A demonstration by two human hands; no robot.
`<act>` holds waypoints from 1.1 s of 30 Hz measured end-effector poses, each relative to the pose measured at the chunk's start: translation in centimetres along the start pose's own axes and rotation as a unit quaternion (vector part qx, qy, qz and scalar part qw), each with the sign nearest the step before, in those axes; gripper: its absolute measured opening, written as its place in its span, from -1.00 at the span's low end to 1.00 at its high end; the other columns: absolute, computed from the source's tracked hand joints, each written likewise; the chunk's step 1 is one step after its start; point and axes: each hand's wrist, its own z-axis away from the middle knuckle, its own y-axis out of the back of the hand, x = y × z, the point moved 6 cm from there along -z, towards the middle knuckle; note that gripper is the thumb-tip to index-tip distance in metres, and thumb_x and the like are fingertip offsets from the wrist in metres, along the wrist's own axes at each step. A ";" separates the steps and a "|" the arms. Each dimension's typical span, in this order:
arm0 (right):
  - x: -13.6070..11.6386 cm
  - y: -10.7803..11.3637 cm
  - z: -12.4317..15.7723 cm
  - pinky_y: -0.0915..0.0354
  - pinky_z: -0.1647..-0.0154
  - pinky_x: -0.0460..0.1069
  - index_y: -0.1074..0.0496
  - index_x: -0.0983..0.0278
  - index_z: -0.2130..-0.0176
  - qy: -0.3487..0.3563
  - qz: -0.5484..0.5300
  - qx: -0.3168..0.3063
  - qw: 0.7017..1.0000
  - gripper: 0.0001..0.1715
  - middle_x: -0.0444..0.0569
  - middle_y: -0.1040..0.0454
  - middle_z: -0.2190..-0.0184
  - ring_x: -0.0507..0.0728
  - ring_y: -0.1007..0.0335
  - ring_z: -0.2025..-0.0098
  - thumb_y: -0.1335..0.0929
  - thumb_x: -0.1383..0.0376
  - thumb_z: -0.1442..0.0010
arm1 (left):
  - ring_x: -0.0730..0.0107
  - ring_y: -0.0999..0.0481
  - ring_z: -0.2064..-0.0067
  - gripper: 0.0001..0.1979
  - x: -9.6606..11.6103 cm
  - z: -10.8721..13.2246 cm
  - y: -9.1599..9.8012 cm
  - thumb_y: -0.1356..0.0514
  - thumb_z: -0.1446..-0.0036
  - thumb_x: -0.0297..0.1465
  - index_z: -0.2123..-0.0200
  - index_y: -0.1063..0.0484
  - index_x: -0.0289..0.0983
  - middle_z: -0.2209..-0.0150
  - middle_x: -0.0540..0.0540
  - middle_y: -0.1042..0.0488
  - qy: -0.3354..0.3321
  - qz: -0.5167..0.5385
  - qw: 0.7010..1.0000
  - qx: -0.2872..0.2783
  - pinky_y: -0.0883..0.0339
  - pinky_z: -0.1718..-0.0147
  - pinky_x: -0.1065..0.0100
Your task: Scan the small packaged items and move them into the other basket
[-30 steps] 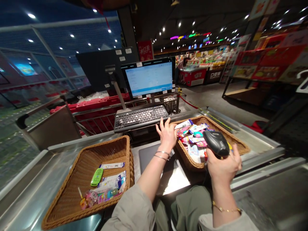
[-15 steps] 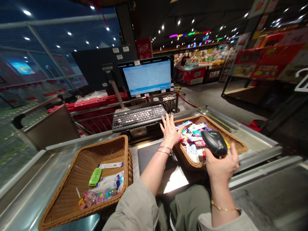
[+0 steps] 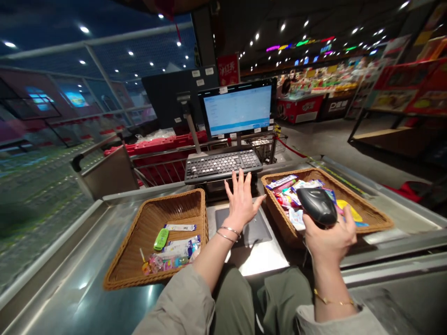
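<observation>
My left hand [image 3: 241, 201] is open with its fingers spread, over the counter just below the black keyboard [image 3: 223, 164]. Wrapped around a black handheld scanner [image 3: 317, 205] is my right hand [image 3: 331, 244], in front of the right wicker basket [image 3: 370, 218]. That basket holds several small colourful packets and a yellow item [image 3: 349, 210]. In the left wicker basket [image 3: 139, 260] lie a green item [image 3: 161, 239], several thin white-and-blue packets [image 3: 180, 227] and a wrapped pink sweet. A grey pad [image 3: 256, 228] lies flat between the baskets.
A monitor [image 3: 239, 110] with a lit screen stands behind the keyboard. Beyond are a shopping cart [image 3: 275, 144] and red crates [image 3: 157, 144]. Metal counter edges run along both sides, and a red shelf display stands at the far right.
The view has turned left, so the scene sits further right. My left hand has moved off the right basket's edge towards the middle. My right hand keeps holding the scanner.
</observation>
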 end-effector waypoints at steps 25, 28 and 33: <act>-5.9 -4.2 5.4 -0.07 -0.35 0.45 -0.53 0.38 -0.10 0.060 -0.056 -0.122 0.989 -0.23 0.39 -0.36 -0.26 0.48 -0.16 -0.39 -0.46 0.02 0.01 | -0.04 -0.36 -0.34 -0.67 -26.7 12.1 4.5 -0.17 -0.32 -0.34 -0.12 -0.45 -0.20 -0.21 -0.26 -0.51 -0.041 -0.150 0.966 -0.205 0.33 -0.37 -0.42; -6.0 -4.3 5.6 -0.10 -0.34 0.44 -0.52 0.37 -0.13 0.064 -0.057 -0.123 0.989 -0.19 0.39 -0.31 -0.31 0.48 -0.17 -0.39 -0.47 0.01 0.02 | -0.05 -0.39 -0.31 -0.68 -29.0 12.4 3.0 -0.21 -0.27 -0.38 -0.09 -0.47 -0.21 -0.18 -0.27 -0.52 -0.043 -0.188 0.940 -0.283 0.33 -0.36 -0.43; -6.6 -4.6 5.9 -0.13 -0.33 0.44 -0.52 0.34 -0.13 0.086 -0.056 -0.128 0.986 -0.25 0.34 -0.41 -0.22 0.48 -0.20 -0.38 -0.44 0.03 -0.02 | 0.00 -0.52 -0.14 -0.80 -30.5 13.4 0.7 -0.30 -0.17 -0.41 0.11 -0.54 -0.25 0.03 -0.25 -0.62 -0.073 -0.205 0.911 -0.351 0.20 -0.37 -0.36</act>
